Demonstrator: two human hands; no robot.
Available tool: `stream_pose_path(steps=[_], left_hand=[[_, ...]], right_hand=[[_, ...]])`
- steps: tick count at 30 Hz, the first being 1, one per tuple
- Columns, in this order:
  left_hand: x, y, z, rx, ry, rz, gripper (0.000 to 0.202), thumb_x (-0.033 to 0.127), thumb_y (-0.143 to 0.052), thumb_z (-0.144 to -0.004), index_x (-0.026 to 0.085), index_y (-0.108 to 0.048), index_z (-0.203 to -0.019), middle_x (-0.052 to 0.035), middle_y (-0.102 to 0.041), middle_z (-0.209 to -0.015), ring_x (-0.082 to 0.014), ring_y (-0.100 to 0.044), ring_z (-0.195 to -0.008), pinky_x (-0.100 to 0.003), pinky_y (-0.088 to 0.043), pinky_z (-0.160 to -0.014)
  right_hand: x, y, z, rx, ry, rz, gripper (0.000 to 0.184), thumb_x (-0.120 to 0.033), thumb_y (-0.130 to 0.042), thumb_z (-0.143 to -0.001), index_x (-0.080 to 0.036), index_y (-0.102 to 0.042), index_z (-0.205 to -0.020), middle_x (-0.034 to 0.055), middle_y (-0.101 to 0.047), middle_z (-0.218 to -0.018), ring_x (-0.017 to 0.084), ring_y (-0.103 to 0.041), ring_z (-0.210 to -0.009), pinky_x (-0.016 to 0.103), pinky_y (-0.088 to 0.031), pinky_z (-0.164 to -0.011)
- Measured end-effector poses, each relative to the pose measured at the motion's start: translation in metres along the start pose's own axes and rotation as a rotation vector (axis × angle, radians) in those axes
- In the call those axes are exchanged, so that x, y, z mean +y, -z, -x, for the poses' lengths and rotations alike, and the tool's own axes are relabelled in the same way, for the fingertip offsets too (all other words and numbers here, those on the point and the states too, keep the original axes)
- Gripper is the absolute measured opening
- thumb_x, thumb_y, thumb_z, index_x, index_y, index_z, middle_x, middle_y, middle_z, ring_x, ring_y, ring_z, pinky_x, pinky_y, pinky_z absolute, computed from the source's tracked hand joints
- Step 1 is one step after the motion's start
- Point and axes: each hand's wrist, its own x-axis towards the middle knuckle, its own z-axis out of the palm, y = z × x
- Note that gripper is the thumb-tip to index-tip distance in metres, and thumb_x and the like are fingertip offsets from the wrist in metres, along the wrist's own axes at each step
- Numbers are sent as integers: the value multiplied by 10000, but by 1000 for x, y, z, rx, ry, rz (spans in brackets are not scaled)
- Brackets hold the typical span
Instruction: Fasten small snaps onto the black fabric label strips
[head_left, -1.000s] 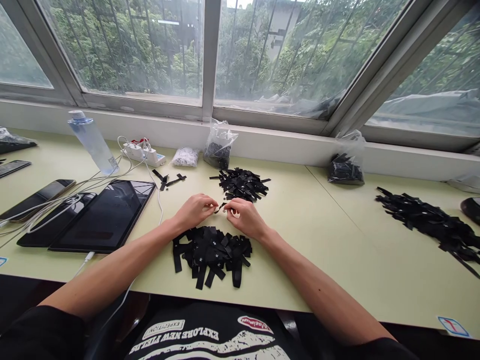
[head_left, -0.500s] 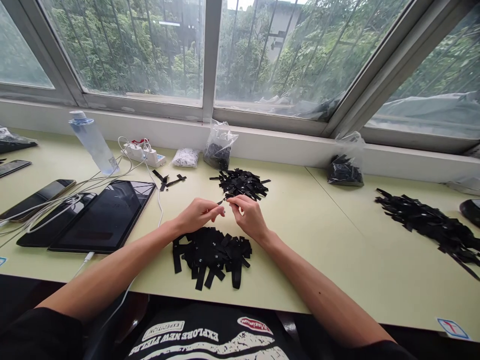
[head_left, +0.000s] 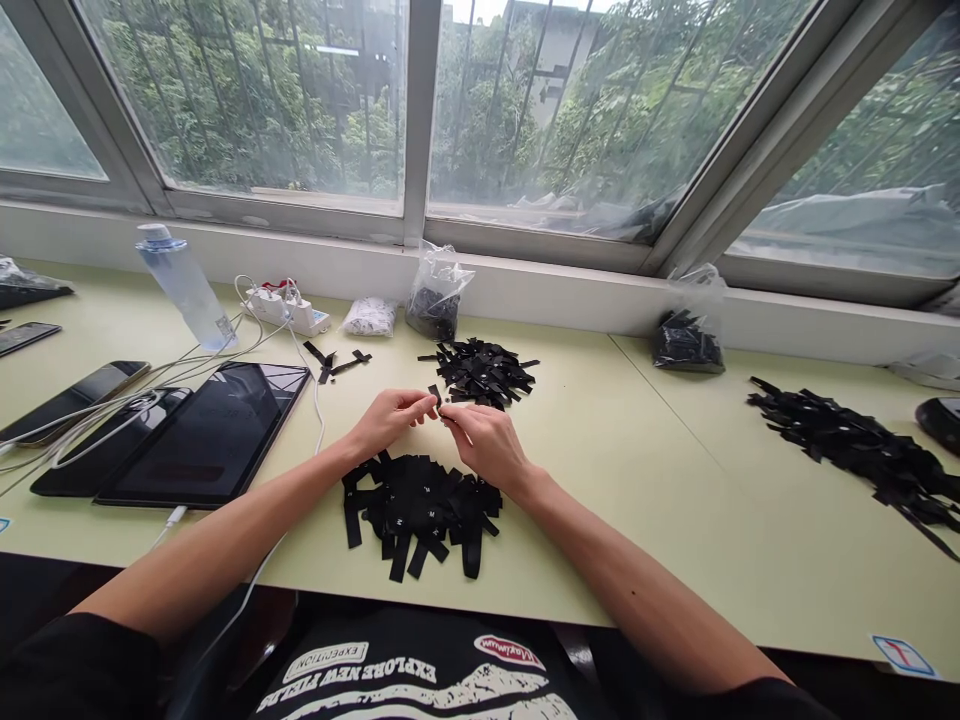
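Observation:
Between the two piles of black fabric strips, my left hand (head_left: 391,420) pinches a small black fabric strip (head_left: 435,394) at its fingertips. My right hand (head_left: 491,440) is closed, its thumb and forefinger pressed together against the same strip; the exact grip is too small to make out. Below my hands lies the near pile of black strips (head_left: 424,510), some with a white letter M. Just beyond them sits the far pile of smaller black strips (head_left: 487,370), partly behind my right hand.
A tablet (head_left: 210,435), phones and white cables lie left, with a tilted water bottle (head_left: 184,285) and power strip (head_left: 289,308) behind. Clear bags of black pieces (head_left: 435,305) stand at the back. Another strip pile (head_left: 847,440) lies right.
My right hand has turned and come down slightly towards me. The small strip now stands more upright at my left fingertips.

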Motion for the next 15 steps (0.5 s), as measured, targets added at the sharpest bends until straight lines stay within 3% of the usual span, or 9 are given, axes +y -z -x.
stream_pose_path(steps=[7,12,15], left_hand=[[-7,-2,1,29,58,75,326,456,-625,-902,173,-771,-970,-63,-762,-929,-174,-668,-812,-275,-534,-730],[-16,2,-3,111,102,144,371,466,-634,-898,141,-760,-1027,-83,-739,-868,-145,-632,-696,-260,-522,-662],[-21,3,-3,143,95,43,374,479,-619,-908,149,-759,-1017,-74,-731,-831,-140,-611,-651,-259,-507,-630]], right_hand=[[-1,3,-1,-49,41,44,295,-109,-507,-951,-245,-665,-1161,51,-739,-1081,219,-654,-966,361,-467,-867],[13,3,-7,22,-133,126,238,-152,-569,-937,-224,-675,-1137,55,-722,-1084,243,-601,-998,419,-406,-935],[26,-1,-10,21,-220,170,184,-194,-587,-950,-229,-698,-1093,60,-711,-1073,252,-578,-1007,416,-402,-919]])
